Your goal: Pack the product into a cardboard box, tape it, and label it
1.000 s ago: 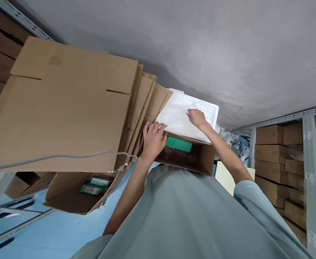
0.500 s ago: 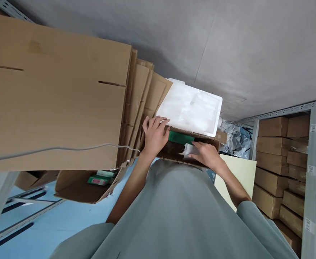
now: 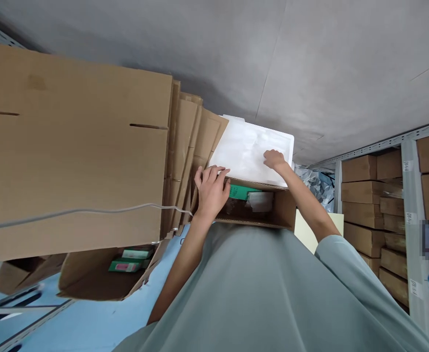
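Note:
An open cardboard carton stands against my body. A green box and a crumpled white sheet lie inside it. My left hand rests over the carton's left end, its fingers apart and slightly bent. Beyond the carton is a white foam box, filled with thin white sheets. Over these sheets is my right hand, with its fingers curled closed. Whatever may be between those fingers does not show.
Flattened cardboard boxes stand stacked at left, crossed by a grey cable. Below them sits an open carton with green boxes. Shelves at right hold brown boxes. Crumpled plastic lies behind the foam box.
My right hand has left the white sheet in the carton and moved up and away over the foam box. The white sheet stays in the carton. My left hand keeps its place.

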`<state>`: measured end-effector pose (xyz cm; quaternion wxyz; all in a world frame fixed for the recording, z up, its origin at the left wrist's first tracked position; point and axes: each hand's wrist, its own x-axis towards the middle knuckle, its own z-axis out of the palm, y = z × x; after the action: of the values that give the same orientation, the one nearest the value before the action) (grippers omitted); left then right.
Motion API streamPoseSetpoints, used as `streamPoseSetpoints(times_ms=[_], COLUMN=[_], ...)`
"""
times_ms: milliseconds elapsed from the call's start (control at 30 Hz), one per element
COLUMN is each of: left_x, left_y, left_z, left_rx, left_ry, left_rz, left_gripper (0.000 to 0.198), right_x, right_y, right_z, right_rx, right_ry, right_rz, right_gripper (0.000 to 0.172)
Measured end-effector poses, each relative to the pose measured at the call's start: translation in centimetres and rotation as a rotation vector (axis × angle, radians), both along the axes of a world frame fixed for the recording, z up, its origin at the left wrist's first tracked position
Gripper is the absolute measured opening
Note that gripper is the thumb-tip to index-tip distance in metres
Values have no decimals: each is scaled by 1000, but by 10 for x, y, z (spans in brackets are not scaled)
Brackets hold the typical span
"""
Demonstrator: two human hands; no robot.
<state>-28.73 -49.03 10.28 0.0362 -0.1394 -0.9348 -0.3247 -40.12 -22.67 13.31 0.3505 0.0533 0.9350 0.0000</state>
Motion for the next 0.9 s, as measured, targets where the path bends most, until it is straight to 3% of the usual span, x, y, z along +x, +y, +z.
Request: streamPoseSetpoints(times_ms=[133,233,333,433,533,600,700,800,900], left_x=[2,4,6,7,8,8,7,6,5], left_y=[-1,-2,-3,-4,-5,-5,-5,-3,-1], left_z=[0,1,3,5,6,6,5,4,4], left_rx=[0,7,17,21,15,6,-9,-19,-31], left_ry=[12,13,14,6,-5,-4,-2,-5,4], left_rz=[14,16,15,13,13,9,6,9,12], left_gripper=[36,33,34,35,37,36,34,34,32], right_x=[37,84,137,175,188,185,161,102,23], right_y=[12,19,17,3,-17,-28,-39,-52,-72], right_z=[32,74,107,106,82,74,82,86,58], right_rx=[-75,-277,-489,-654,-577,-530,-622,-555,-367], right_ry=[245,494,554,460,240,139,205,376,343], right_rz=[47,20,-51,31,163,220,233,185,195], right_gripper=[28,22,19,17,18,21,21,27,43])
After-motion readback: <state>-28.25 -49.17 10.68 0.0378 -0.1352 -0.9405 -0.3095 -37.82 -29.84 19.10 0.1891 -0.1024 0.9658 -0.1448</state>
